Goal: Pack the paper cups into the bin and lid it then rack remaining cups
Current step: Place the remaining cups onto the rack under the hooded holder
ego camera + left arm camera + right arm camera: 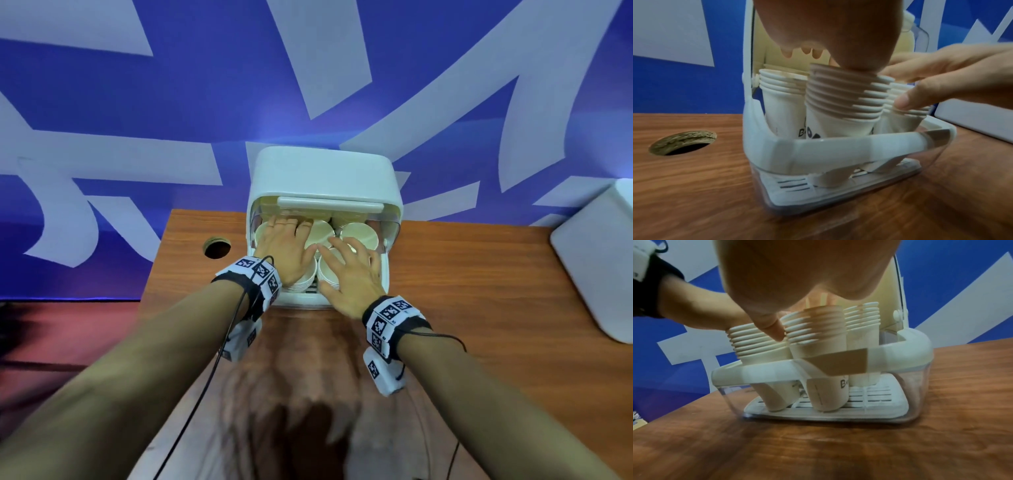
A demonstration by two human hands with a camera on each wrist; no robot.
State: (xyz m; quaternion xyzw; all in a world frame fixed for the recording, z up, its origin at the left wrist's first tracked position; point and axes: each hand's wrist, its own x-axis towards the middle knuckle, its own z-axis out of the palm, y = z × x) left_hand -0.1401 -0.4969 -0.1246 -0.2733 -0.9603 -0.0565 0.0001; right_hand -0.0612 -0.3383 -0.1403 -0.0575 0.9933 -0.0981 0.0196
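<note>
A bin (pixel 385 274) with a white rim and clear walls stands at the table's far edge. Its white lid (pixel 325 174) is tipped up and back on its hinge. Several stacks of white paper cups (pixel 359 234) stand upright inside, rising well above the rim (pixel 838 149). My left hand (pixel 287 246) lies flat on the tops of the left stacks, fingers straight. My right hand (pixel 349 270) rests spread over the front right stack (pixel 813 331), and its thumb (pixel 772 331) dips between two stacks. Neither hand holds anything.
The bin sits on a wooden table (pixel 479 308) with a round cable hole (pixel 216 247) to its left. A white box (pixel 596 260) lies at the right edge. A blue and white wall stands close behind the bin.
</note>
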